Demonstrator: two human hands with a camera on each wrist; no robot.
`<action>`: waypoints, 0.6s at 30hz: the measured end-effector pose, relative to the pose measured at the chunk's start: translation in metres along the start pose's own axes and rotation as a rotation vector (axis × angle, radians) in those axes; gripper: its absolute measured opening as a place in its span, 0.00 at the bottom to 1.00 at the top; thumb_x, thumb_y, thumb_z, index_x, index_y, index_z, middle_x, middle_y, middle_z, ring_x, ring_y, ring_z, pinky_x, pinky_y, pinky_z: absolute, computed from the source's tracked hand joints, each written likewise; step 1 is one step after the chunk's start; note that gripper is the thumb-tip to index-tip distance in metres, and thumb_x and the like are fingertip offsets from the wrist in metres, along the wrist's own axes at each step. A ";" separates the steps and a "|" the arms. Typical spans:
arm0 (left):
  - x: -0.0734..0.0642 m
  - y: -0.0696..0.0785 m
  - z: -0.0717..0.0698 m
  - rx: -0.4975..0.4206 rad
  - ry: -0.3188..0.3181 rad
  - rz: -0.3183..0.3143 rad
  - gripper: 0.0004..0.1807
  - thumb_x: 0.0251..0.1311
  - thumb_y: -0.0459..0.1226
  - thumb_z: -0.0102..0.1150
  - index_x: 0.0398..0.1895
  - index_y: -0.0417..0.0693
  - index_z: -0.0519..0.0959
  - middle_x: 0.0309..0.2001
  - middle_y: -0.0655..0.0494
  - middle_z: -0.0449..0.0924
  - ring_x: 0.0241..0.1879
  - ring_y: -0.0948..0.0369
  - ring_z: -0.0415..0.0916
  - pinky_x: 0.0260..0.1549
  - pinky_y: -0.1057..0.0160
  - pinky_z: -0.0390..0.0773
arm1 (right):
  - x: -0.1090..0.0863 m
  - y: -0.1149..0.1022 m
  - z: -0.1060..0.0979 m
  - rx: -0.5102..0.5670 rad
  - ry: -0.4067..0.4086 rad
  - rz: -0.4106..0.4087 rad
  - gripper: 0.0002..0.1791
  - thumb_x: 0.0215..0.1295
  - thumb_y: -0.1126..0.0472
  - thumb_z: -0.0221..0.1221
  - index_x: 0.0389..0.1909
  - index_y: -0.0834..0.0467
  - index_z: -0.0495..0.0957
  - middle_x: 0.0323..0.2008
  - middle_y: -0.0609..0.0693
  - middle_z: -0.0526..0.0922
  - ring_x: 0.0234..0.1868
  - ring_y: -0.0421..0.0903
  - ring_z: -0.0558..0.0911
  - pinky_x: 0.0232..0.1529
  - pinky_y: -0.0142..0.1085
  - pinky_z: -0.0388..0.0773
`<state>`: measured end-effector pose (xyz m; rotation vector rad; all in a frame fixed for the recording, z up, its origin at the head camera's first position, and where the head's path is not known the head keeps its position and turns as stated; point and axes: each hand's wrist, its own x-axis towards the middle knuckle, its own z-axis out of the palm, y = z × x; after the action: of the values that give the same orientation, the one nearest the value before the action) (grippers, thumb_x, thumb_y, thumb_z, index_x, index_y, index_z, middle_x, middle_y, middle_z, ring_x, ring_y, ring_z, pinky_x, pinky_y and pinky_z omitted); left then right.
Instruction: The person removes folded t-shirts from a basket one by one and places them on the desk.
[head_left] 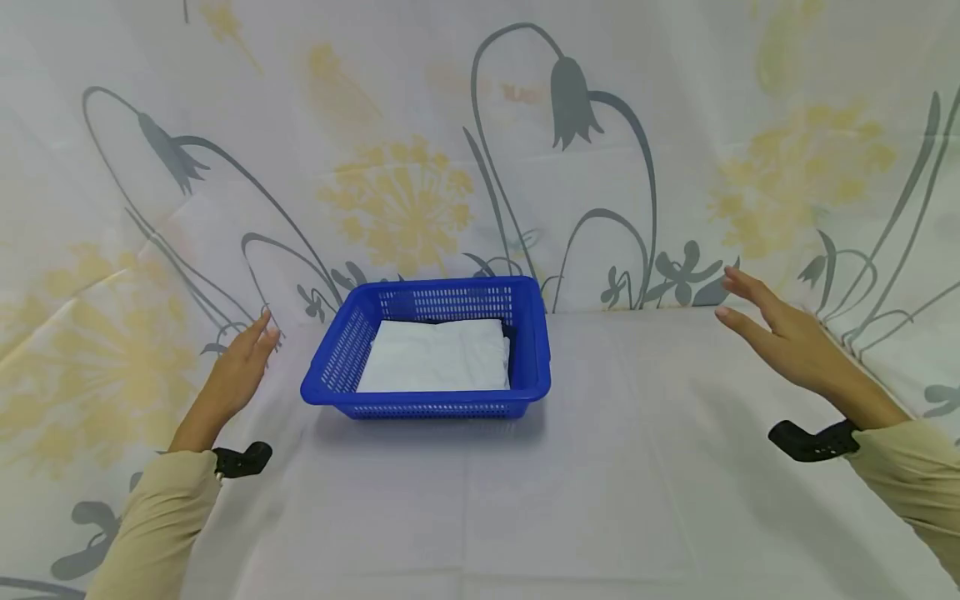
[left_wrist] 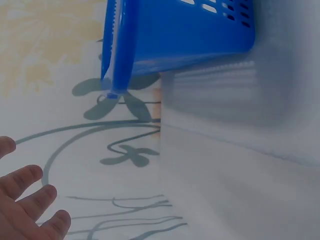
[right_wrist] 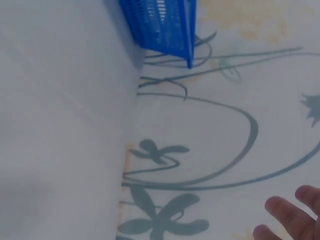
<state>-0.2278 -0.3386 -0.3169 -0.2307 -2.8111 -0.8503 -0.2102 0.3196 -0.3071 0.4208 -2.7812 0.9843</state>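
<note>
A blue plastic basket (head_left: pixel 426 406) with slotted walls stands near the back of the white table. Inside it lies folded white cloth (head_left: pixel 435 357), with a bit of something dark showing at its edges. My left hand (head_left: pixel 238 367) is held in the air to the left of the basket, fingers extended, holding nothing. Well off to the right, my right hand (head_left: pixel 783 337) is also raised, its fingers straight and apart from the basket. Each wrist view catches the basket's side at the top and only fingertips of the hand.
A white sheet covers the table (head_left: pixel 600 500). Behind it hangs a curtain (head_left: pixel 675 167) printed with grey bellflowers and yellow blossoms, meeting the table just behind the basket. Black bands with camera mounts (head_left: pixel 813 442) sit on both wrists, below beige sleeves.
</note>
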 end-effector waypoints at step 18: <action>0.006 0.022 0.000 -0.384 0.052 -0.039 0.36 0.76 0.54 0.26 0.76 0.38 0.48 0.70 0.30 0.52 0.67 0.34 0.50 0.62 0.36 0.51 | 0.020 -0.052 0.021 0.385 0.064 -0.060 0.29 0.78 0.51 0.42 0.76 0.51 0.51 0.63 0.46 0.69 0.60 0.37 0.69 0.56 0.30 0.65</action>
<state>-0.2296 -0.3202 -0.3042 -0.2052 -2.5890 -1.3801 -0.2144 0.2630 -0.2879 0.5072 -2.5024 1.4934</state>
